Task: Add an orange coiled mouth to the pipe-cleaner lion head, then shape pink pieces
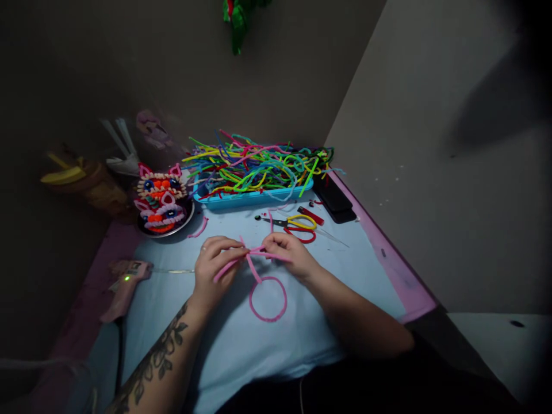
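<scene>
Several pink pipe cleaners cross each other between my two hands above the table. My left hand is closed, its fingertips pinching them near the crossing point. On the other side my right hand pinches the same pink pipe cleaners between thumb and fingers. Just below the hands, a pink pipe cleaner ring lies on the blue cloth. A short curved pink piece rests to the left, beyond my left hand. Scissors with yellow and red handles lie beyond my right hand.
A blue tray heaped with colourful pipe cleaners stands at the back. Left of it, a metal bowl holds pipe cleaner animal faces. A pink glue gun with a lit green light lies at left. A red lighter and black phone lie right.
</scene>
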`<state>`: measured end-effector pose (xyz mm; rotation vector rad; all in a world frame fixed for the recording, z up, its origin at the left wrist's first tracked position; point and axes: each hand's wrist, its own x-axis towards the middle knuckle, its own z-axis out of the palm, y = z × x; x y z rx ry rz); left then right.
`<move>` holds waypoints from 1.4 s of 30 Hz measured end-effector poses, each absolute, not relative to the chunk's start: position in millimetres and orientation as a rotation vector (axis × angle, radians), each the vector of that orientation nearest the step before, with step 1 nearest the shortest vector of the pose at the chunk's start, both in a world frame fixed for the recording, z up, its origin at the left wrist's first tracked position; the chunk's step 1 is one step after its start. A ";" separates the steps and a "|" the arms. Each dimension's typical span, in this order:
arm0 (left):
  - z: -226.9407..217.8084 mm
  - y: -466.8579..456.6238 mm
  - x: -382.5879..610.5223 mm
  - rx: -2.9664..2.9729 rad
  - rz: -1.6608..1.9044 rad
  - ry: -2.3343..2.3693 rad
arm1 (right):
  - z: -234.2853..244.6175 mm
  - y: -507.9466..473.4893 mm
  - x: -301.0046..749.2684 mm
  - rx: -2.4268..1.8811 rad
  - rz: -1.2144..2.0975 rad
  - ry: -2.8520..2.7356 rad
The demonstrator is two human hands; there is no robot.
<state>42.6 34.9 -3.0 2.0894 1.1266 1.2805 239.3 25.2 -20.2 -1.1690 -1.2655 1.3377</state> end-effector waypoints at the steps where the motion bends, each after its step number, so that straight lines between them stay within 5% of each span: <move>1: -5.3 36.1 40.9 2.147 1.318 1.120 | -20.2 26.1 240.1 -1.137 1.406 -1.216; 6: -19.2 47.5 40.9 1.691 1.434 1.343 | -21.8 28.5 241.8 -1.109 1.282 -1.114; 11: -16.1 54.2 40.4 0.893 0.951 0.984 | -20.4 27.8 244.3 -1.205 1.020 -1.320; 25: -5.5 45.4 45.6 1.268 0.756 1.171 | -24.6 25.5 239.3 -1.158 0.693 -1.782; 35: 0.6 42.2 45.8 1.143 0.633 1.025 | -22.1 26.4 237.0 -0.973 1.462 -1.525; 42: -0.5 47.4 37.2 1.100 0.632 1.035 | -27.5 27.3 239.8 -0.922 1.708 -1.343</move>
